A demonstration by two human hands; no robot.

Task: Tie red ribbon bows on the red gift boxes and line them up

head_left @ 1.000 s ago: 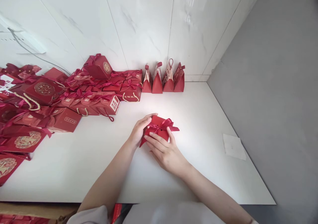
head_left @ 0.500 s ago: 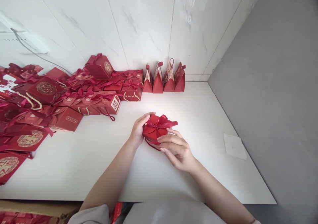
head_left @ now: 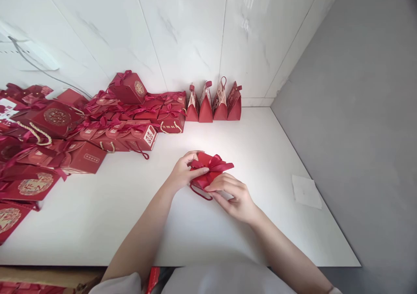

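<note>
Two hands [head_left: 180, 173] [head_left: 236, 195] on one box [head_left: 213, 177]

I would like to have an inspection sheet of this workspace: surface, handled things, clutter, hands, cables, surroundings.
Surface: white table, smooth.
Handled things: red box with ribbon bow; dark red cord loops out on the near side.
Clutter: red boxes piled at left; four triangular packages upright at the back; pale square sheet near the right edge.
Hands: left hand holds the box, thumb on top; right hand at its near right side, exact grip unclear.
Cables: grey cable along the wall, back left.
Surroundings: marbled wall behind; grey surface at right.
</note>
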